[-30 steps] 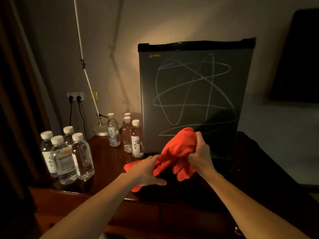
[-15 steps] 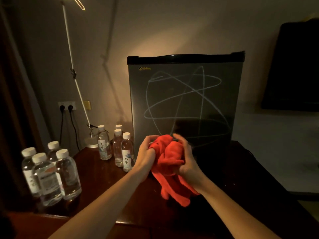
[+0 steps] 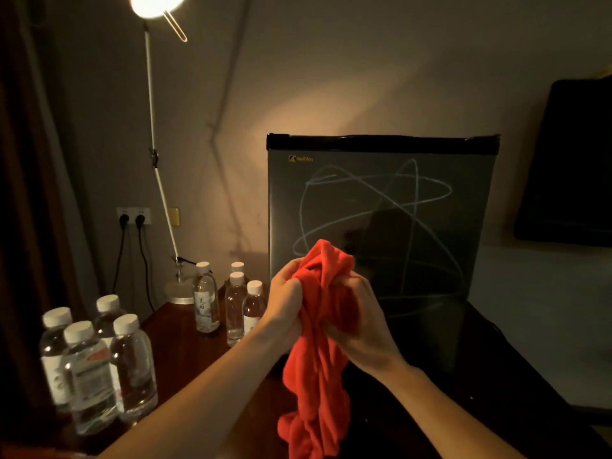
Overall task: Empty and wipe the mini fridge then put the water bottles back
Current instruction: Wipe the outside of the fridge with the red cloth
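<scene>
We see both hands raised in front of the mini fridge [image 3: 381, 226], together bunching a red cloth [image 3: 319, 342]. The left hand [image 3: 284, 303] grips the cloth's upper left side with curled fingers; the right hand [image 3: 359, 323] grips the upper right side, fingers folded into the fabric. The top of the cloth rises above the knuckles, and the rest hangs down between the forearms in a twisted bundle toward the lower edge of the view. The fridge stands on the dark wooden bench [image 3: 185, 342] with its door closed; pale looping scribbles cover the grey door, and a small yellow logo sits near its upper left corner. We note two groups of water bottles on the bench, all upright with white caps: four near bottles [image 3: 96, 362] at the left edge, and four far bottles [image 3: 231, 299] just beside the fridge's left side. A lit desk lamp [image 3: 159, 154] rises behind the far bottles, its base on the bench corner. Two black plugs sit in a wall socket [image 3: 133, 216] at the left.
</scene>
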Demonstrator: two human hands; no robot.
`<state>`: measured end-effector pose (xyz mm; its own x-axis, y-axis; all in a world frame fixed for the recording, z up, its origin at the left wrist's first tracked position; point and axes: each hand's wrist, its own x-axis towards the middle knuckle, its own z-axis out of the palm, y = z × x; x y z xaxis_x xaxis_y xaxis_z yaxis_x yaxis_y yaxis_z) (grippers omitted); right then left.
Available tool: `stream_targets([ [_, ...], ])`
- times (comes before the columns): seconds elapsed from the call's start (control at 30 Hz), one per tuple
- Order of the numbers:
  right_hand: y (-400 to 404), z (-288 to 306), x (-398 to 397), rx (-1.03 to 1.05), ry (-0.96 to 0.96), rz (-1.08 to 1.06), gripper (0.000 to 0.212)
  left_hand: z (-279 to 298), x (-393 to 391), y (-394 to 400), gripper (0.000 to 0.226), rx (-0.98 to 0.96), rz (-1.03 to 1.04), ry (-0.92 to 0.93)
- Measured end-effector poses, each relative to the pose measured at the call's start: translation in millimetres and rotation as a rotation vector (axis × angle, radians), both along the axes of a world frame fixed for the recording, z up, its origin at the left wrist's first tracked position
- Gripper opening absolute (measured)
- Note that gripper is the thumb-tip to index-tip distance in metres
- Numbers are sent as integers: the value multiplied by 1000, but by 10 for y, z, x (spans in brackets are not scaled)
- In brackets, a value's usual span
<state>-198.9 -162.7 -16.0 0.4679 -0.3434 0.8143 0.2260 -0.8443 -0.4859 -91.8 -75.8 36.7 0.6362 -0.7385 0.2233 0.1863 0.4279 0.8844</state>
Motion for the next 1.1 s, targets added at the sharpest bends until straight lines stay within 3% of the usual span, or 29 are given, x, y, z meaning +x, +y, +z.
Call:
stream_targets([
  [0.07,-29,73,65,-9,-32,-96,55,23,64,7,40,2,4,-148],
  [0.23,-88,288,134,-73,-128,-280,36,-58,410,53,32,15,73,-784],
  [0.33,-108,567,235,-105,-217,-432,45,-123,674,108,46,86,213,-945],
  [0.43,-173,977,443,-94,-341,-502,46,-110,880,133,51,174,357,-998],
  [0.53,-224,1246,751,-179,-295,-506,48,-79,983,93,46,183,430,-1030],
  [0.7,-363,992,1100,-759,112,-615,51,-127,1043,-40,35,129,538,-1072],
  [0.8,-397,785,1078,-974,197,-691,45,-180,1104,-113,31,125,575,-1003],
  [0.93,-514,968,1080,-1002,189,-794,40,-261,1161,-190,36,133,598,-919],
  [1.1,-568,1347,901,-848,110,-952,44,-411,1022,-248,48,93,601,-888],
])
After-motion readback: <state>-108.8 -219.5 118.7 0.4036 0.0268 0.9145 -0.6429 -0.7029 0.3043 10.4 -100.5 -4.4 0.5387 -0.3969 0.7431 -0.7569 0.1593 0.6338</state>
